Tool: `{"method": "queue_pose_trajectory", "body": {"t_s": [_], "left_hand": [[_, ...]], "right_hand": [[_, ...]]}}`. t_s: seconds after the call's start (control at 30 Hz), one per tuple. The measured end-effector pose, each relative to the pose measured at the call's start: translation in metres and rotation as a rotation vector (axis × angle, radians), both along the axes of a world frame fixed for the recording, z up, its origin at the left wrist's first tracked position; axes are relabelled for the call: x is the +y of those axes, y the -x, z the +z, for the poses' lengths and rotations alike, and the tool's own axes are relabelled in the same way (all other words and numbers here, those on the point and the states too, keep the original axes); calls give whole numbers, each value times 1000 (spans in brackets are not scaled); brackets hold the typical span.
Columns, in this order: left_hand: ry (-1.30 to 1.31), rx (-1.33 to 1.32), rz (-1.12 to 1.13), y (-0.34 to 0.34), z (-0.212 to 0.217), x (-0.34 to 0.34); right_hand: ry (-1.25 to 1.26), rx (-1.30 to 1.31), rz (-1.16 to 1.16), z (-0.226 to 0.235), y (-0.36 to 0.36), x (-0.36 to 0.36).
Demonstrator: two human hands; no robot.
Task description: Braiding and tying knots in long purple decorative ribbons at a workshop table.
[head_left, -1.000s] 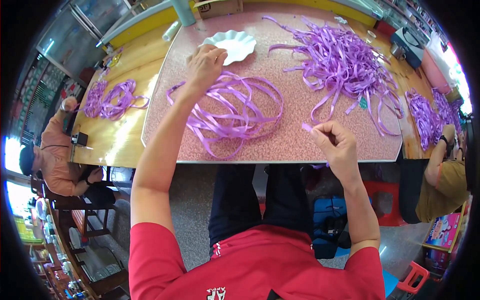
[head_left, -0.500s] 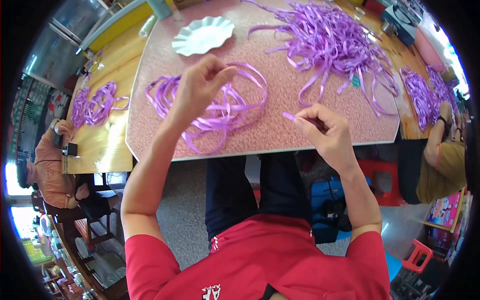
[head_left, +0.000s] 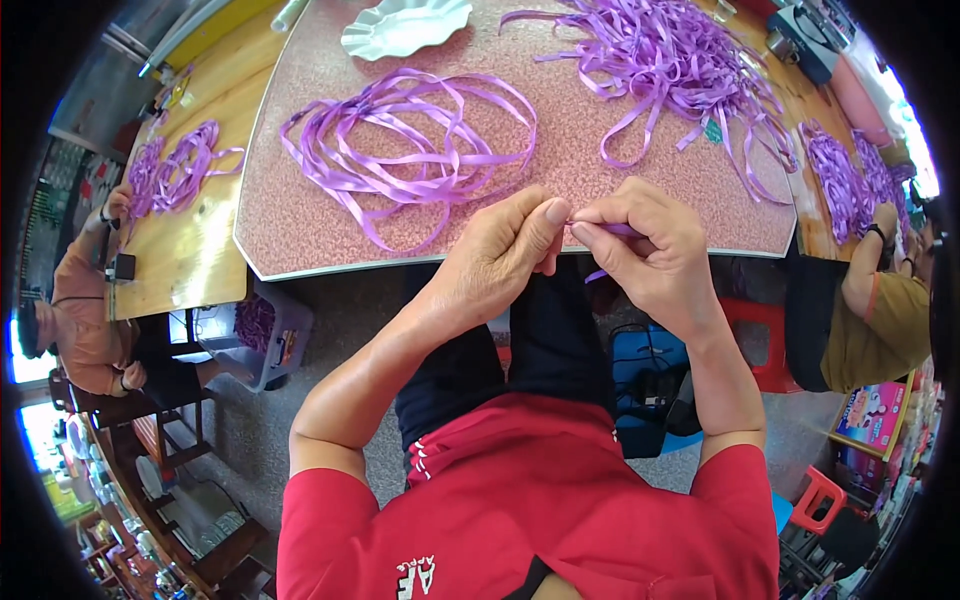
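Both of my hands meet above the near edge of the pink speckled table (head_left: 270, 235). My right hand (head_left: 655, 240) pinches a purple ribbon (head_left: 618, 230), part of which shows between the fingers and below them. Fingertip to fingertip with it, my left hand (head_left: 505, 245) is closed at the ribbon's end; the tiny bit between thumb and finger is mostly hidden. Beyond my left hand lies a loose coil of purple ribbon loops (head_left: 430, 170). A large tangled heap of purple ribbons (head_left: 660, 70) covers the far right of the table.
A white scalloped dish (head_left: 405, 27) stands at the far side. Side tables carry more ribbon bundles (head_left: 185, 170) (head_left: 840, 190), with a person seated at each. A blue bag (head_left: 645, 370) and a red stool (head_left: 755, 345) are below, right; a grey bin (head_left: 285, 345) is left.
My left hand has come from above the ribbon coil down and right to meet my right hand. The coil now lies fully in view. The whole view has shifted slightly.
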State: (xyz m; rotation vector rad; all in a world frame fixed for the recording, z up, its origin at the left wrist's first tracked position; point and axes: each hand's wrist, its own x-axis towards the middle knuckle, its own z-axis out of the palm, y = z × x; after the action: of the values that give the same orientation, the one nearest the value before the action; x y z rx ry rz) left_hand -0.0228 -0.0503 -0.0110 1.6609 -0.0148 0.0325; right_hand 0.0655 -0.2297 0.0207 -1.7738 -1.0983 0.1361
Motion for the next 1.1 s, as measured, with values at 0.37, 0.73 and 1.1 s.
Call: {"method": "queue_pose_trajectory", "body": {"t_s": [0.37, 0.73, 1.1], "left_hand": [[279, -31, 19, 16, -1, 3], [845, -77, 50, 23, -4, -4], [-228, -323, 160, 27, 2, -1]], "right_hand": [[-125, 452, 9, 1, 6, 0], [-273, 948, 7, -25, 8, 9], [-259, 732, -99, -21, 12, 9]]}}
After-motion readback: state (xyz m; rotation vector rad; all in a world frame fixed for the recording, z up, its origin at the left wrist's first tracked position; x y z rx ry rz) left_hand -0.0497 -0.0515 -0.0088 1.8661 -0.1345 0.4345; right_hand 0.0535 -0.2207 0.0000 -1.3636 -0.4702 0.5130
